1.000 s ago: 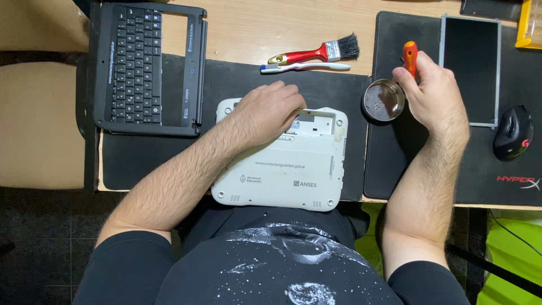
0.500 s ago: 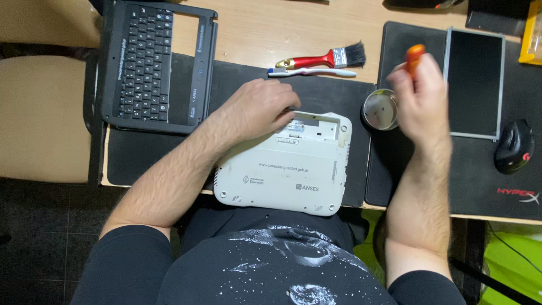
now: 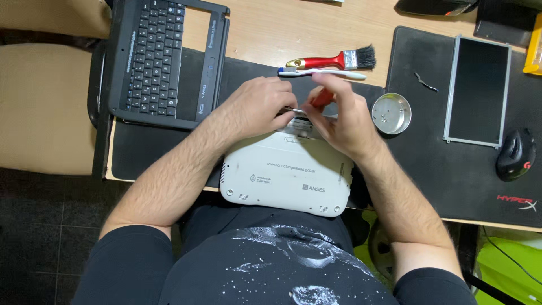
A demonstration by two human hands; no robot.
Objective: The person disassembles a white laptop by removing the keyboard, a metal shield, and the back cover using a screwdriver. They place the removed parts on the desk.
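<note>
- White laptop base [image 3: 285, 175]: lies underside up at the near edge of the desk, on a dark mat [image 3: 141, 152]; its far edge sits directly beneath the fingers of both hands, its near edge overhangs the lap.
- Left hand [image 3: 257, 107]: resting on the far edge of the laptop base, fingers curled and drawn together, tips pressed down against the casing beside the screwdriver's tip.
- Right hand [image 3: 341, 121]: fingers closed in a pinch around a screwdriver with an orange-red handle [image 3: 323, 98]; only part of the handle shows between thumb and forefinger, the tip meeting the casing just ahead of the left fingertips.
- White pen with blue end [image 3: 322, 72]: lying crosswise just beyond the fingers of both hands.
- Paintbrush, red handle, black bristles [image 3: 333, 59]: just beyond the pen, roughly parallel to it.
- Small round metal dish [image 3: 391, 113]: on the second dark mat, just to the right of the right hand's knuckles, apart from it; small parts inside, too small to tell.
- Bare display panel [image 3: 477, 90]: flat on the right mat, well to the right of the right fingers, beyond the dish.
- Black mouse [image 3: 515, 153]: further right, near the panel's near corner.
- Black keyboard frame [image 3: 164, 56]: well to the left of the left fingers, lying partly on the mat.
</note>
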